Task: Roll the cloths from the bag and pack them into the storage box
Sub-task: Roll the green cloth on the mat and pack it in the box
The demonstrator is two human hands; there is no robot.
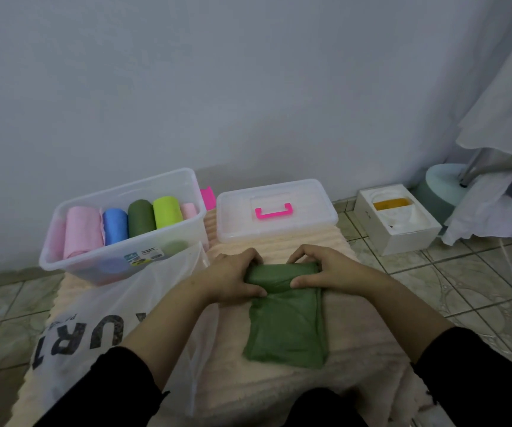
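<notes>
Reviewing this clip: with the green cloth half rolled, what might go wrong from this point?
The dark green cloth is rolled only at its far end, pinched between the left hand and right hand; the flat tail looks skewed, so the roll may come out uneven or loosen if released. The clear storage box already holds a row of rolls that nearly fills its width, so fitting another could crush or unroll its neighbours.

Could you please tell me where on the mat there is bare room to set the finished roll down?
Free: the peach mat right of the green cloth, and the strip between both hands and the lid. Crowded: the left side, under the plastic bag and storage box.
</notes>
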